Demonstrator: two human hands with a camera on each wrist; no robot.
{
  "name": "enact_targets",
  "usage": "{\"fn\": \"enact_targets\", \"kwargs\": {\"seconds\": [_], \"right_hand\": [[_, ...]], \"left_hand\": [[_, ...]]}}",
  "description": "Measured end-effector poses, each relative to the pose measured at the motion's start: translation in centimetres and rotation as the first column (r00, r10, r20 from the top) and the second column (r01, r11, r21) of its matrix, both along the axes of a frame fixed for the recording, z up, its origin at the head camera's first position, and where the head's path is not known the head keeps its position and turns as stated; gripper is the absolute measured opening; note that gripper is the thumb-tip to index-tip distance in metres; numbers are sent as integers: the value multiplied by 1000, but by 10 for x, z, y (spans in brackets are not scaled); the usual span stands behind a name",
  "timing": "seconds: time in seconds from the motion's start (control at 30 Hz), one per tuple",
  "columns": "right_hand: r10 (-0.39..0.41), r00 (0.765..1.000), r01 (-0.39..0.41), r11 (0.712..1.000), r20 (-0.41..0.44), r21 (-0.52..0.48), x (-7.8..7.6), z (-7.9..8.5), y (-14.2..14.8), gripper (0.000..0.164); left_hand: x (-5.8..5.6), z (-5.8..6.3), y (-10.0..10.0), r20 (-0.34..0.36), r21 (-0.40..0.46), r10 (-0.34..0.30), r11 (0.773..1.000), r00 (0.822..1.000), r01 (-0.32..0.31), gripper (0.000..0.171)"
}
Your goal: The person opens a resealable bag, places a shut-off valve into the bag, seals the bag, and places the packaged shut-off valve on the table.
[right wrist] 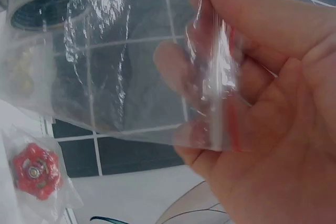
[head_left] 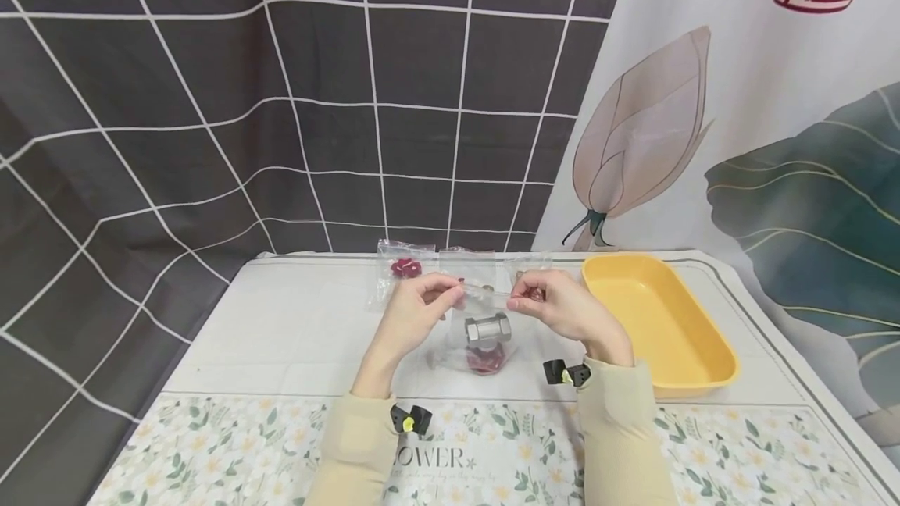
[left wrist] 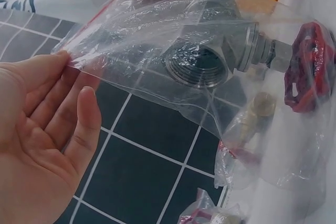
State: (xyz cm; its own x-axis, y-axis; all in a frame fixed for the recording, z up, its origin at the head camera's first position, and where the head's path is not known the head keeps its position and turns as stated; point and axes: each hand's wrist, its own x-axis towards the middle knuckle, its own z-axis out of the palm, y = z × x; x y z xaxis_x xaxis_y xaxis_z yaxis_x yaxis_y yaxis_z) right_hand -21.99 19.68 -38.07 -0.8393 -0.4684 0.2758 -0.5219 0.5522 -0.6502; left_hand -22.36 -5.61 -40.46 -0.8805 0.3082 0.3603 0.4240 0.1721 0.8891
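Note:
Both hands pinch the top edge of a clear zip bag (left wrist: 134,51), one at each side. My left hand (head_left: 415,311) has thumb and forefinger on its left corner. At the right corner, my right hand (head_left: 564,307) grips the strip with the red line, some fingers showing through the plastic. Inside the bag is a valve with a grey metal body (head_left: 488,328) and a red handwheel (head_left: 486,359). The handwheel is at the bottom. In the left wrist view the body's threaded opening (left wrist: 199,69) faces the camera.
Behind the hands, more clear bags lie along the table's back, one with a red handwheel (head_left: 405,268). A yellow tray (head_left: 664,326) stands at right. The table (head_left: 281,318) has a white cover and a flowered cloth (head_left: 232,443) in front. A dark gridded curtain (head_left: 415,139) hangs behind.

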Motion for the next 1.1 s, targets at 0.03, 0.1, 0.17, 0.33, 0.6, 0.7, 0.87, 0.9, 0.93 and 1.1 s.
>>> {"fn": "enact_targets", "kwargs": {"seconds": [0.03, 0.1, 0.17, 0.33, 0.6, 0.7, 0.87, 0.9, 0.93, 1.1], "right_hand": [[-2, 1000, 2, 1000, 2, -4, 0, 0, 0, 11], [-2, 1000, 2, 1000, -2, -7, 1, -1, 0, 11], [-5, 1000, 5, 1000, -22, -5, 1, -1, -1, 11], [-11, 1000, 11, 1000, -9, -7, 1, 0, -2, 10], [-9, 998, 9, 1000, 64, -4, 2, 2, -2, 5], [-2, 996, 2, 1000, 84, 6, 2, 2, -2, 4], [7, 997, -7, 1000, 79, -1, 1, 3, -2, 5], [5, 997, -5, 1000, 78, -6, 2, 3, -2, 6], [5, 997, -4, 1000, 76, -10, 2, 3, -2, 7], [17, 996, -12, 999, 90, -49, 3, 3, -1, 7]], "left_hand": [[0, -1, 0, 3, 1, 0, 1000, 1000, 0, 17], [1, -2, 0, 10, 4, -1, 1000, 1000, 1, 18], [1, -2, 0, 9, 5, 3, 1000, 1000, -3, 18], [0, -1, 0, 4, 7, 2, 1000, 1000, -2, 18], [0, 0, 1, 4, 6, -10, 1000, 1000, 10, 20], [1, 0, 1, 7, 9, -13, 1000, 1000, 13, 18], [1, 0, 0, 13, 16, -11, 1000, 1000, 11, 16], [1, 0, 0, 15, 18, -10, 1000, 1000, 10, 16], [1, 0, -1, 17, 19, -10, 1000, 1000, 10, 17], [1, 0, 0, 18, 19, -16, 1000, 1000, 16, 18]]}}
